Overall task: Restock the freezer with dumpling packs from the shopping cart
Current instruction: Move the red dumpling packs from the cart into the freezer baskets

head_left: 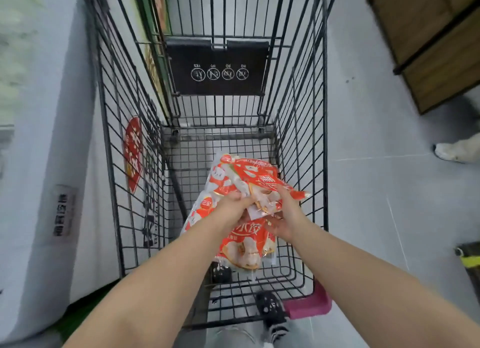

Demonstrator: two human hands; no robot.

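Black wire shopping cart point(109, 140), centre frame, holds red-and-white dumpling packs point(246, 244) low on its basket floor. Both the left hand point(231, 207) and right hand point(283, 218) have their grip closed on the top pack point(249, 176).

Bright, even light with faint shadows; wide-angle bending and blur toward the edges.

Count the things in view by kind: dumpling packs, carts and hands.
Packs: 3, overlapping, so uncertain
Cart: 1
Hands: 2, left hand and right hand, both gripping a pack
Total: 6
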